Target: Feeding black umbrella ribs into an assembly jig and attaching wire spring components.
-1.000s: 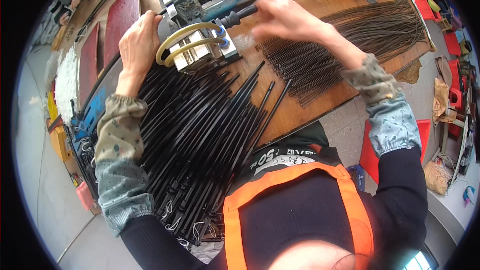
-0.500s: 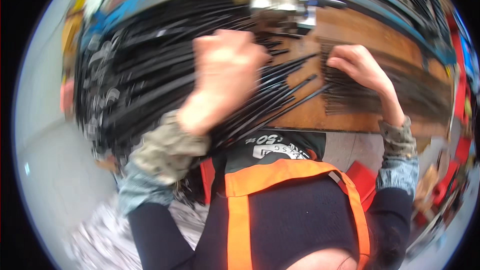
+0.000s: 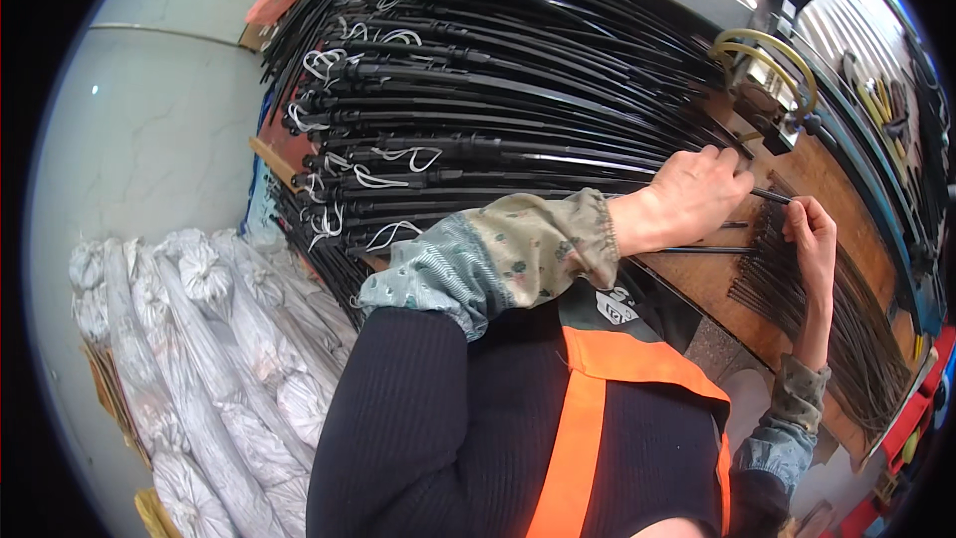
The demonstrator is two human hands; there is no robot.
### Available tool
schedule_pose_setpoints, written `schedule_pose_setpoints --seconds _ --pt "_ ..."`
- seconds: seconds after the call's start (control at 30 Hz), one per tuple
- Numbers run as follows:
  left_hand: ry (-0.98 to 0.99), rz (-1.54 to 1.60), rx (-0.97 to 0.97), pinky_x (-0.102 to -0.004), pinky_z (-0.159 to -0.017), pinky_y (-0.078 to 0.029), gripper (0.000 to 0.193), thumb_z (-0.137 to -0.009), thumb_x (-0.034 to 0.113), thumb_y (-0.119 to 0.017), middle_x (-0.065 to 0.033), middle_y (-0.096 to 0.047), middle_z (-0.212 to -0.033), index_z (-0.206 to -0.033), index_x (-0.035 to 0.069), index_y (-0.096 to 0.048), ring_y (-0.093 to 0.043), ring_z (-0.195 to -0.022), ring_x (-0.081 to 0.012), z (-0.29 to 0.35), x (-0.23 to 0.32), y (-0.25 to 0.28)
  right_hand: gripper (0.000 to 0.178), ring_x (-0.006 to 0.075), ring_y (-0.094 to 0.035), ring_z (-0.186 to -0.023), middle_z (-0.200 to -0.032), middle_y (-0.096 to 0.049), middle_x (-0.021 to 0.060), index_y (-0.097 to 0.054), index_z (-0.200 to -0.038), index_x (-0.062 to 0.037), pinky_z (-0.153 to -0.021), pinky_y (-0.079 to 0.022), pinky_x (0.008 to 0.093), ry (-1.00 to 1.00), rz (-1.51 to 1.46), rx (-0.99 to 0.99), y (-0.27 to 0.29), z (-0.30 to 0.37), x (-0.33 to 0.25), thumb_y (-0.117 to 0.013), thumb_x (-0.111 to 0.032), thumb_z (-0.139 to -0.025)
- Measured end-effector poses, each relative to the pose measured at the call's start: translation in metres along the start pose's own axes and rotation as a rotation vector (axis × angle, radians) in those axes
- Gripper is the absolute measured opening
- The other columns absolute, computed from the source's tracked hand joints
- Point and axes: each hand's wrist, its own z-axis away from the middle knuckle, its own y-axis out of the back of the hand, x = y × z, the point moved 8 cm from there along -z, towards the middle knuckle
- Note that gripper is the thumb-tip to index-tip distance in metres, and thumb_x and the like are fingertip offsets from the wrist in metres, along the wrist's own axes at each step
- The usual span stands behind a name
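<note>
A wide layer of long black rods (image 3: 538, 90) lies across the bench, several with white string loops at their far-left ends. My left hand (image 3: 687, 201) is closed round a black rod (image 3: 769, 195) near its right end. Close by, the fingers of my right hand (image 3: 812, 229) pinch that rod's tip, or a thinner piece meeting it; which one I cannot tell. Just beyond both hands stands a metal clamp-like device (image 3: 769, 100) with a yellow hose (image 3: 762, 37). A bundle of thin dark rods (image 3: 846, 329) lies beside my right hand and wrist.
Brown wood of the bench top (image 3: 697, 274) shows near my body. A blue rail (image 3: 866, 154) runs along the far right side, with hand tools (image 3: 881, 105) behind it. Long white wrapped bundles (image 3: 199, 339) are stacked at the lower left.
The view has swung, bringing the white bundles into sight and the device to the right. My hands, earlier well apart, are now close together at the rod's right end.
</note>
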Motion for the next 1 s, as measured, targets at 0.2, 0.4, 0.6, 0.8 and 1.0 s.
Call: schedule_pose_setpoints --seconds 0.2,0.4,0.6,0.8,1.0 --pt "-0.074 0.013 -0.310 -0.0426 -0.064 -0.057 0.018 -0.084 0.014 -0.061 -0.0150 -0.059 -0.095 -0.101 0.007 -0.059 -0.064 -0.086 -0.0326 -0.006 0.026 0.004 0.034 0.0134 -0.067 -0.090 -0.100 -0.073 0.0101 -0.060 -0.131 0.0003 -0.081 -0.052 0.0303 0.072 -0.068 -0.077 0.003 0.028 -0.022 -0.053 -0.016 -0.101" --pt "-0.276 -0.093 -0.402 -0.0417 -0.056 -0.055 0.017 -0.084 0.010 -0.061 -0.0096 -0.060 -0.083 -0.101 0.011 -0.060 -0.067 -0.083 -0.0289 -0.031 0.054 0.008 0.057 0.0268 -0.065 -0.087 -0.102 -0.072 0.0097 -0.047 -0.145 -0.0095 -0.080 -0.053 0.0358 0.411 0.098 0.124 0.011 0.063 -0.042 -0.057 0.002 -0.090" --pt "-0.605 -0.021 -0.267 -0.0436 -0.071 -0.053 0.025 -0.082 -0.001 -0.060 -0.0158 -0.059 -0.094 -0.107 0.000 -0.060 -0.062 -0.088 -0.0347 -0.097 0.092 0.019 0.068 0.0221 -0.069 -0.093 -0.103 -0.073 0.0085 -0.048 -0.142 -0.0054 -0.082 -0.054 0.0341 0.582 0.294 0.729 0.087 0.095 -0.024 -0.079 -0.019 -0.083" --pt "-0.723 0.013 -0.186 -0.0433 -0.062 -0.050 0.026 -0.094 0.009 -0.060 -0.0169 -0.060 -0.089 -0.119 0.003 -0.061 -0.062 -0.072 -0.0371 -0.162 0.121 0.024 0.048 0.0208 -0.067 -0.061 -0.073 -0.069 0.0111 -0.062 -0.130 -0.0171 -0.057 -0.051 0.0339 0.125 0.357 0.801 0.151 0.119 0.008 -0.075 -0.032 -0.086" --pt "-0.841 -0.057 -0.182 -0.0431 -0.063 -0.052 0.038 -0.094 0.009 -0.060 -0.0164 -0.061 -0.093 -0.131 0.003 -0.054 -0.064 -0.078 -0.0350 -0.184 0.140 0.007 0.044 0.0309 -0.069 -0.071 -0.079 -0.070 0.0156 -0.065 -0.123 -0.0115 -0.061 -0.053 0.0381 0.044 0.624 0.895 0.209 0.162 0.084 -0.071 -0.037 -0.088"
